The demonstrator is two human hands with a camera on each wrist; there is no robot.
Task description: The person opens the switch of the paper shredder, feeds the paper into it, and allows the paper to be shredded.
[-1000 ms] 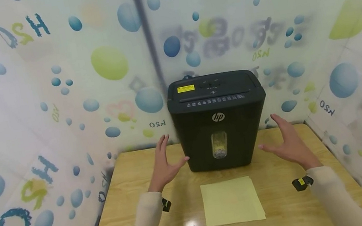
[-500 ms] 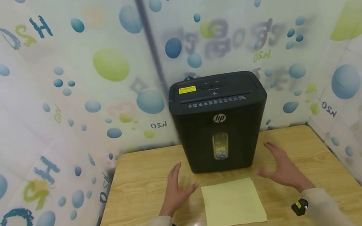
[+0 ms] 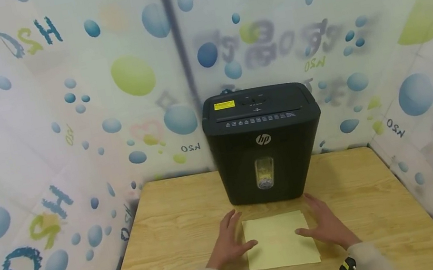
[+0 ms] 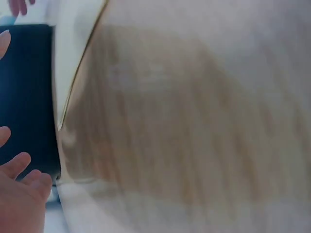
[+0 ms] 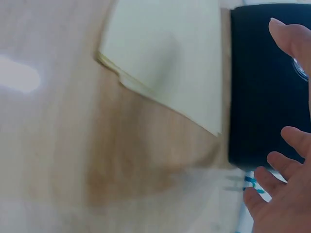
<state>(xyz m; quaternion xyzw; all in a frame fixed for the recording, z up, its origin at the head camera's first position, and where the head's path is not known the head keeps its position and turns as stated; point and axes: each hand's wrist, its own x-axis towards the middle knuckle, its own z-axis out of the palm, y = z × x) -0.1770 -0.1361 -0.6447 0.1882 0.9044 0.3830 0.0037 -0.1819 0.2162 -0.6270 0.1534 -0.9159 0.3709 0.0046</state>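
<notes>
A thin stack of pale yellow paper (image 3: 279, 240) lies on the wooden table (image 3: 174, 239) in front of a black HP shredder (image 3: 265, 143). My left hand (image 3: 230, 241) is at the stack's left edge, fingers spread, thumb tip at the paper. Over the stack's right edge is my right hand (image 3: 324, 226), fingers straight. Neither hand grips anything. The right wrist view shows the paper (image 5: 165, 58) next to the shredder (image 5: 265, 82), with my right hand (image 5: 286, 194) open. The left wrist view is blurred; it shows the left hand (image 4: 17, 194) and the shredder (image 4: 26, 92).
Plastic sheeting printed with blue and green bubbles (image 3: 64, 108) walls the table on three sides. The shredder stands against the back wall. Bare tabletop lies to the left and right of the paper.
Both hands have dropped from beside the shredder and come inward and toward me, down to the paper's left and right edges. The shredder and paper have not moved.
</notes>
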